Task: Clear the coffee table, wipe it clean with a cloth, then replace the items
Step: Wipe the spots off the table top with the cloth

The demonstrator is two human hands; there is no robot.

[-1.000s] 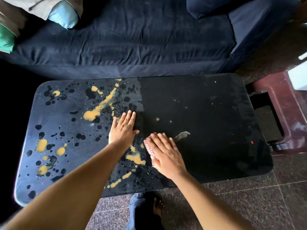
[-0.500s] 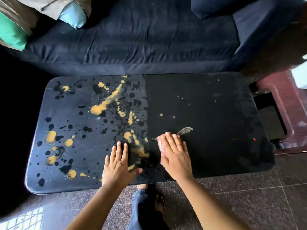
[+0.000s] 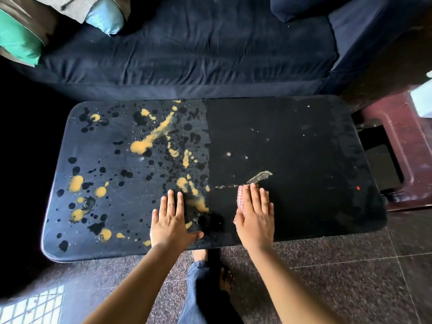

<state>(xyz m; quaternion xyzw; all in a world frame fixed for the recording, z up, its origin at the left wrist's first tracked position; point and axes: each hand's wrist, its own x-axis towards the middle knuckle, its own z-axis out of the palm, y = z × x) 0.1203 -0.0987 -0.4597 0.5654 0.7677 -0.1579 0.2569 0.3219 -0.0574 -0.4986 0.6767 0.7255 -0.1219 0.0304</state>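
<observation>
The person leans over a low, dark coffee table [image 3: 304, 148] with both hands on its top near the front edge. The right hand [image 3: 256, 218] lies flat with its fingers straight and close together, pressing a red-and-white checked cloth [image 3: 240, 199] against the surface; only the cloth's left edge and a corner show from under the fingers. Just beyond the fingertips sits a grey smear [image 3: 260, 176], with a thin pale streak running left from it. The left hand [image 3: 173, 223] lies open and flat on the table, fingers straight and slightly spread, thumb out to the right, holding nothing. The table's left half is covered in yellow splashes [image 3: 152, 136] and black spots, and the left hand rests at the right edge of this patterned part. The right half is plain black, with a few pale specks [image 3: 228, 154] and a small red dot [image 3: 357, 188] near its right end. Behind the table stands a dark blue sofa [image 3: 187, 54], with a light blue cushion [image 3: 105, 16] and a green cushion [image 3: 17, 40] at its left end. A maroon piece of furniture [image 3: 409, 141] stands at the table's right end. Below the table edge, a bare foot [image 3: 225, 280] and a jeans leg [image 3: 196, 288] show on the speckled tiled floor [image 3: 350, 277].
</observation>
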